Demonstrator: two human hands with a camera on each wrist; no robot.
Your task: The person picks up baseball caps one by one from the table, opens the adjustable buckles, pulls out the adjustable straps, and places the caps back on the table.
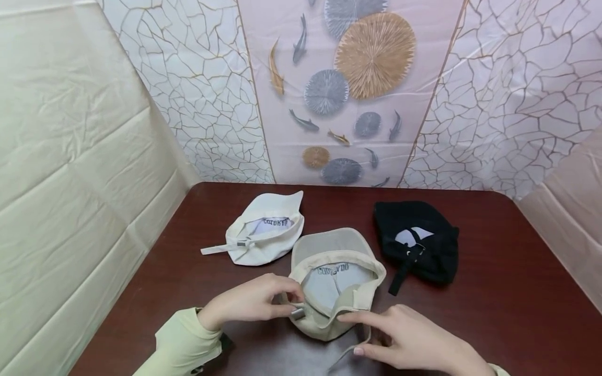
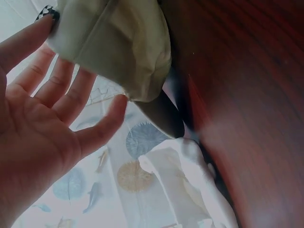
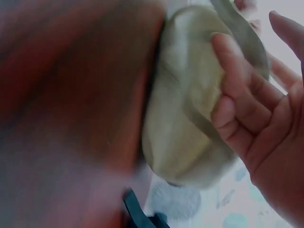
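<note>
A beige cap (image 1: 329, 324) lies with its opening up and its brim toward the back, with dark lettering inside. My left hand (image 1: 256, 300) pinches the left side of its back edge between thumb and fingers, beside a small metal buckle (image 1: 298, 313). In the left wrist view the thumb presses the cap's edge and the other fingers lie behind the cloth. My right hand (image 1: 400, 337) touches the right back edge with its index finger. Its thumb stands apart, close to the cap's loose strap (image 1: 348, 351). The right wrist view shows the fingers partly bent against the cap.
A white cap (image 1: 263, 253) lies at the back left, its strap pointing left. At the right lies a black cap (image 1: 439, 256) with a white patch inside and a dangling strap. All rest on a dark red-brown table (image 1: 503, 292). Patterned cloth (image 1: 211, 104) hangs behind.
</note>
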